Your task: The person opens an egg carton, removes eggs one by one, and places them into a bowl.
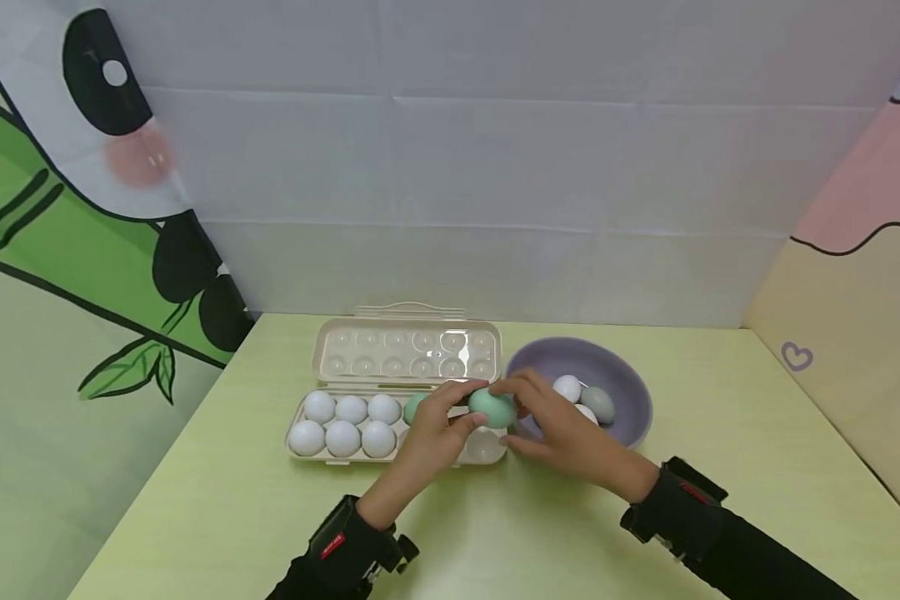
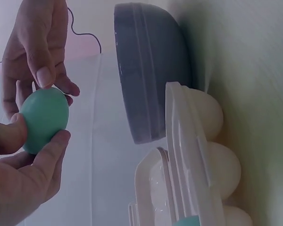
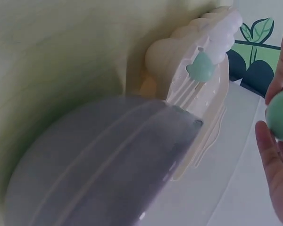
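Note:
A green egg (image 1: 492, 408) is raised above the right end of the egg carton (image 1: 390, 459). The left hand (image 1: 437, 433) pinches it between thumb and fingers, clearly seen around the egg (image 2: 45, 117) in the left wrist view. From the other side the right hand (image 1: 570, 433) reaches to the egg; a fingertip meets its upper end while the thumb stands apart, lower down. White eggs (image 1: 342, 438) fill the carton's left part, with another green egg (image 1: 414, 407) beside them, partly behind the left hand.
A purple bowl (image 1: 633, 379) stands right of the carton, holding white eggs (image 1: 567, 388) and a grey-green egg (image 1: 598, 405). The carton's clear dimpled lid (image 1: 407, 353) lies folded back toward the hanging cloth (image 1: 457, 183). All stand on a pale yellow-green table (image 1: 555, 542).

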`<move>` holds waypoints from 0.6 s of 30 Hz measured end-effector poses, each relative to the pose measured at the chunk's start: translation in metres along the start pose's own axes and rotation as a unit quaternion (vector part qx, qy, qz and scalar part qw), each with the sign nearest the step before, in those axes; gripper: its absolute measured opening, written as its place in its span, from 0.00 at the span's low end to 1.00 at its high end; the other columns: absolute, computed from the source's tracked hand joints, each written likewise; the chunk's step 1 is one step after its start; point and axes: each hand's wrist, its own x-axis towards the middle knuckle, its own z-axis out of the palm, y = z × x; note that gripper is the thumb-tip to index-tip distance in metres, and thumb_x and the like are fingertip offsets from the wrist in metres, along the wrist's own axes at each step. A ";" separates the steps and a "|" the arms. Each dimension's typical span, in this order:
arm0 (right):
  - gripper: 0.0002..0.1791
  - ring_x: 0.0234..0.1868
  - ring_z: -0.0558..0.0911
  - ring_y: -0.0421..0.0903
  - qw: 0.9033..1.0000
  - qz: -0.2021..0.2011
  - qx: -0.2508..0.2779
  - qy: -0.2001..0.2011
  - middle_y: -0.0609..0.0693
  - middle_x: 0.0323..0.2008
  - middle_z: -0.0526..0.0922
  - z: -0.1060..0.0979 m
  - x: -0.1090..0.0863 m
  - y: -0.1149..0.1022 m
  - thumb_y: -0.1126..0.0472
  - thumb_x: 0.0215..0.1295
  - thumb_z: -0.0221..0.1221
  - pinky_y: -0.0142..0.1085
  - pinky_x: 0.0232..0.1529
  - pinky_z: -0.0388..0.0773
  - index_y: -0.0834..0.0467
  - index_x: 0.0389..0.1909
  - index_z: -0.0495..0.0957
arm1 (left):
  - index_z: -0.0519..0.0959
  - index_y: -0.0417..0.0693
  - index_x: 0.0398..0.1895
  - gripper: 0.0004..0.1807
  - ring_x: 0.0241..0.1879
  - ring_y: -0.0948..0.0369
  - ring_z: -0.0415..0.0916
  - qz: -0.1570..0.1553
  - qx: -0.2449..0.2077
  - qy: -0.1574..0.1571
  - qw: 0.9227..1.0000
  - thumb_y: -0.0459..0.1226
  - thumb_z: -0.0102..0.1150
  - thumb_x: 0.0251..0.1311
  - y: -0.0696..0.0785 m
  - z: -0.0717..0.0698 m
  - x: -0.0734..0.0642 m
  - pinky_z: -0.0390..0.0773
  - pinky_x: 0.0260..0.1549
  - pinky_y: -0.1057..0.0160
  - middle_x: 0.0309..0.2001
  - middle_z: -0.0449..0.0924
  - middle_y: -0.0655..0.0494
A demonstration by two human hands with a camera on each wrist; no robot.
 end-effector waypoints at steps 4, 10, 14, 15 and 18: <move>0.28 0.39 0.69 0.40 1.000 0.001 -0.003 0.024 0.47 0.48 0.65 0.003 0.001 0.000 0.61 0.53 0.64 0.33 0.34 0.75 0.54 0.53 0.64 | 0.72 0.41 0.51 0.19 0.47 0.51 0.71 -0.009 -0.015 -0.008 1.000 0.28 0.56 0.53 0.000 0.003 0.001 0.75 0.43 0.63 0.48 0.72 0.45; 0.25 0.38 0.70 0.40 0.999 0.011 0.001 0.035 0.46 0.46 0.67 0.005 0.002 0.002 0.61 0.52 0.64 0.31 0.33 0.75 0.54 0.50 0.65 | 0.70 0.38 0.52 0.20 0.48 0.50 0.70 -0.031 -0.038 -0.018 0.999 0.26 0.56 0.54 -0.004 0.006 0.002 0.74 0.45 0.61 0.50 0.71 0.42; 0.25 0.38 0.70 0.40 0.999 0.016 0.016 0.028 0.44 0.45 0.67 0.004 0.002 0.002 0.62 0.52 0.64 0.31 0.33 0.74 0.52 0.50 0.65 | 0.70 0.39 0.52 0.20 0.48 0.50 0.70 -0.040 -0.051 -0.026 0.998 0.28 0.56 0.54 -0.003 0.004 0.001 0.74 0.45 0.63 0.50 0.71 0.43; 0.25 0.38 0.70 0.39 0.999 0.016 0.018 0.026 0.43 0.45 0.67 0.003 0.003 0.002 0.63 0.52 0.64 0.31 0.33 0.74 0.52 0.50 0.66 | 0.70 0.40 0.52 0.20 0.49 0.51 0.70 -0.041 -0.054 -0.029 0.997 0.29 0.56 0.55 -0.003 0.003 0.000 0.74 0.45 0.63 0.51 0.71 0.44; 0.25 0.36 0.70 0.40 1.000 0.010 0.021 0.020 0.43 0.44 0.68 0.001 0.004 0.002 0.63 0.52 0.64 0.31 0.32 0.74 0.51 0.50 0.67 | 0.71 0.43 0.53 0.20 0.50 0.54 0.70 -0.043 -0.058 -0.042 0.996 0.32 0.57 0.55 -0.002 -0.001 0.000 0.73 0.45 0.65 0.51 0.71 0.48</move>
